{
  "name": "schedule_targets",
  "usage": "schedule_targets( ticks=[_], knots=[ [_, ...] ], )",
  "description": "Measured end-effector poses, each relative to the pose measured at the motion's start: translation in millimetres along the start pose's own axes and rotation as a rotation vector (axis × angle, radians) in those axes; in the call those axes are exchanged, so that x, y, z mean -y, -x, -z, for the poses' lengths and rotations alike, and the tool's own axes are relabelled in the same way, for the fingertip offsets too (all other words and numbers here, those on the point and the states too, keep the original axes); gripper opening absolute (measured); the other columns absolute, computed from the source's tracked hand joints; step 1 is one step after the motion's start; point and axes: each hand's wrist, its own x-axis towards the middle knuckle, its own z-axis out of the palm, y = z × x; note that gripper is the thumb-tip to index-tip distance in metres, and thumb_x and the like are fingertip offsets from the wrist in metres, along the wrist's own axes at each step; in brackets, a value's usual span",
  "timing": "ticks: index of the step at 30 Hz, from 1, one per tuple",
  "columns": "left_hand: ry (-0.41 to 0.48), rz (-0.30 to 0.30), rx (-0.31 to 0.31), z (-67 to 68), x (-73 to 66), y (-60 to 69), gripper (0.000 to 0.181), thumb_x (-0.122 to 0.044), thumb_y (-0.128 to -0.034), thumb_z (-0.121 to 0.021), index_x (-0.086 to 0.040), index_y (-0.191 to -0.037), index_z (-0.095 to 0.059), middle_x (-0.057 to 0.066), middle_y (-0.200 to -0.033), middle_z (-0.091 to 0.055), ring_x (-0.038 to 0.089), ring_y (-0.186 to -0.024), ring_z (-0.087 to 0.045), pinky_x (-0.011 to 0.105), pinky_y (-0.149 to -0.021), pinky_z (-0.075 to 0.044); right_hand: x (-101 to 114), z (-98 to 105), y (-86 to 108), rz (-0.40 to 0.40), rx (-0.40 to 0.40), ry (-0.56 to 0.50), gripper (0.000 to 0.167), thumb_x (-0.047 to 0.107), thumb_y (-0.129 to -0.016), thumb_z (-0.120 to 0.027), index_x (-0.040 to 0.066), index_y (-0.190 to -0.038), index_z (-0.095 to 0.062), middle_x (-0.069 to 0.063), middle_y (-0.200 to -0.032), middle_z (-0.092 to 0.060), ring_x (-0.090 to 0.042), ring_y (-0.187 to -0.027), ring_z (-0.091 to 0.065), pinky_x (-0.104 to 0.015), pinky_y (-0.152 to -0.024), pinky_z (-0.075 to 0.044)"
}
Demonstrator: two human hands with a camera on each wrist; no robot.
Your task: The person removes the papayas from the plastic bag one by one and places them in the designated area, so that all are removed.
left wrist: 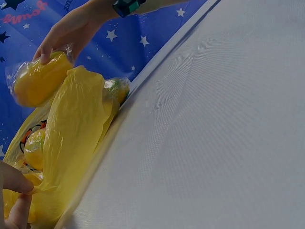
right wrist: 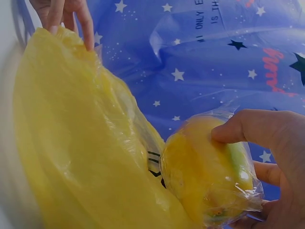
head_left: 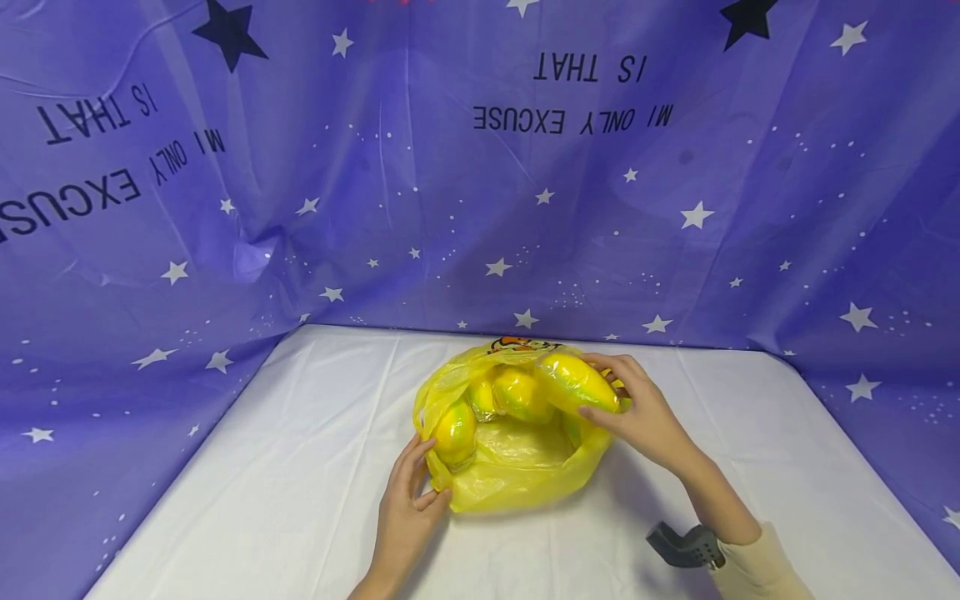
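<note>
A yellow plastic bag (head_left: 517, 487) stands with its mouth open on the white cloth. Inside lie several yellow-green mangoes in clear wrap, among them one mango (head_left: 455, 433) by the left rim. My left hand (head_left: 408, 500) pinches the bag's rim at its near left side, thumb and fingers meeting on the plastic in the left wrist view. Over the right side of the bag's mouth, my right hand (head_left: 645, 412) holds a wrapped mango (head_left: 577, 382) between thumb and fingers. In the right wrist view this mango (right wrist: 205, 167) is beside the bag's edge.
A white cloth (head_left: 300, 467) covers the table. Behind and at both sides hangs a purple-blue curtain (head_left: 450, 208) with stars and lettering. A dark device (head_left: 682, 546) is strapped at my right wrist, beside a beige sleeve (head_left: 765, 571).
</note>
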Motion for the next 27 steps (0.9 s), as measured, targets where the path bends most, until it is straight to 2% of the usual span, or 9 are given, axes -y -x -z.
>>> schedule_targets(
  ticks=[11, 20, 27],
  knots=[
    [0.009, 0.008, 0.000, 0.0, -0.9, 0.2, 0.071, 0.013, -0.0790, -0.070, -0.014, -0.140, -0.046, 0.014, -0.156, -0.020, 0.045, -0.133, -0.033, 0.028, -0.086, -0.056, -2, 12, 2.0, -0.021, -0.025, -0.025, 0.061, 0.018, -0.082, -0.079, 0.019, -0.137, -0.052, 0.000, -0.122, -0.053, -0.016, -0.106, -0.049, -0.028, -0.082, -0.054],
    [0.001, 0.005, 0.003, 0.6, 0.5, 0.1, 0.070, 0.010, -0.0800, -0.070, -0.014, -0.141, -0.045, 0.015, -0.156, -0.019, 0.045, -0.133, -0.034, 0.030, -0.086, -0.056, 1, 20, 3.9, -0.003, -0.052, -0.022, 0.064, 0.015, -0.081, -0.080, 0.020, -0.138, -0.051, 0.000, -0.124, -0.052, -0.015, -0.107, -0.048, -0.020, -0.080, -0.051],
    [-0.055, 0.027, -0.009, -1.3, 2.1, -1.4, 0.072, 0.012, -0.0786, -0.070, -0.018, -0.140, -0.046, 0.012, -0.156, -0.021, 0.044, -0.133, -0.034, 0.029, -0.086, -0.056, -3, 28, 5.5, -0.027, -0.058, 0.016, 0.063, 0.020, -0.082, -0.079, 0.021, -0.139, -0.051, 0.000, -0.124, -0.051, -0.014, -0.108, -0.046, -0.022, -0.081, -0.049]
  ],
)
